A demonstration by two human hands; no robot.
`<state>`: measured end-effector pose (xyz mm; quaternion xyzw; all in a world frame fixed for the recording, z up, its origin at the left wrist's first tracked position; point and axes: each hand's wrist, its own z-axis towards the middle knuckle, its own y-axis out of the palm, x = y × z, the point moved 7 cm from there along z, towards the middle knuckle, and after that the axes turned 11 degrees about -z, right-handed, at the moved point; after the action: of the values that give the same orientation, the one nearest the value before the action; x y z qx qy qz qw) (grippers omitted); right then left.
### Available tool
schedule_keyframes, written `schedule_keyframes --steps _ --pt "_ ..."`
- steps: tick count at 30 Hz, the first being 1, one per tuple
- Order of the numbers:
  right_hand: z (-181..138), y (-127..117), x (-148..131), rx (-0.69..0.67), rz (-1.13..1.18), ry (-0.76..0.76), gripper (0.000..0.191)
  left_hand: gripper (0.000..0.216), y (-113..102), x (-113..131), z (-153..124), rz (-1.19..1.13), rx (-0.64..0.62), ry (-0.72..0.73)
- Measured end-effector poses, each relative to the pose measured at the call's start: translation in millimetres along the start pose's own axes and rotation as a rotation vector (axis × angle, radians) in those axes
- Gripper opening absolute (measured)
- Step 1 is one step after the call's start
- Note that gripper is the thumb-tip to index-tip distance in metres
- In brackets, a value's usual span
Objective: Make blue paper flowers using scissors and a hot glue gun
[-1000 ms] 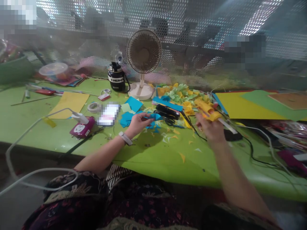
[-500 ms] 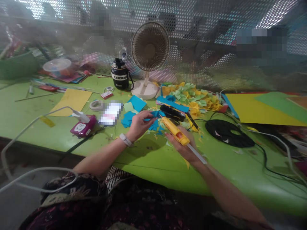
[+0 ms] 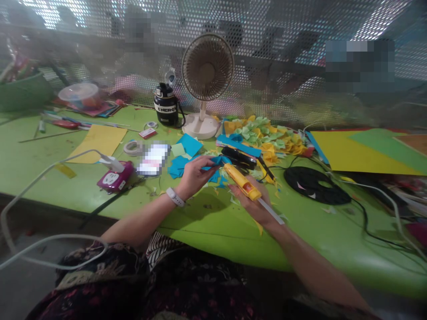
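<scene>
My left hand (image 3: 197, 175), with a white band on its wrist, pinches a small folded piece of blue paper (image 3: 219, 160) above the table. In my right hand (image 3: 251, 201) is a yellow glue gun (image 3: 243, 181), its nozzle at the blue paper; whether it touches, I cannot tell. A white glue stick (image 3: 271, 211) juts from the gun's rear toward my forearm. Loose blue paper pieces (image 3: 176, 166) lie beyond my left hand. Behind the gun rests a shiny black object (image 3: 239, 157), partly covered by a blue paper strip (image 3: 238, 146).
A white fan (image 3: 202, 126) and a black bottle (image 3: 167, 111) stand at the back, beside a heap of green and yellow paper pieces (image 3: 260, 131). Leftward are a phone (image 3: 153, 159) and a purple power socket (image 3: 115, 177) with cables. A black disc (image 3: 313, 184) lies right.
Both hands keep their hold, with the glue gun's nozzle still at the blue paper. The whole view has shifted slightly; little else differs.
</scene>
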<state>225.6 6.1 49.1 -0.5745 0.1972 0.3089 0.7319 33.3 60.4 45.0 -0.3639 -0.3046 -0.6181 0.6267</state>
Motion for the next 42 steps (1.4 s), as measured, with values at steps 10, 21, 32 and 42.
schedule_keyframes --steps 10,21,32,42 --pt "-0.2 -1.2 2.0 0.024 -0.002 -0.003 0.041 0.017 2.0 -1.3 -1.7 -0.038 -0.002 0.024" --pt "0.4 -2.4 0.5 0.014 0.004 -0.001 0.045 0.021 1.7 1.2 -1.4 -0.049 0.003 -0.027" --pt "0.0 -1.9 0.2 -0.005 0.019 0.003 0.041 0.015 2.8 2.8 -0.8 -0.048 -0.022 -0.032" --pt "0.2 -1.5 -0.6 0.004 0.021 -0.022 0.044 0.015 2.1 4.0 -1.0 -0.036 -0.007 0.027"
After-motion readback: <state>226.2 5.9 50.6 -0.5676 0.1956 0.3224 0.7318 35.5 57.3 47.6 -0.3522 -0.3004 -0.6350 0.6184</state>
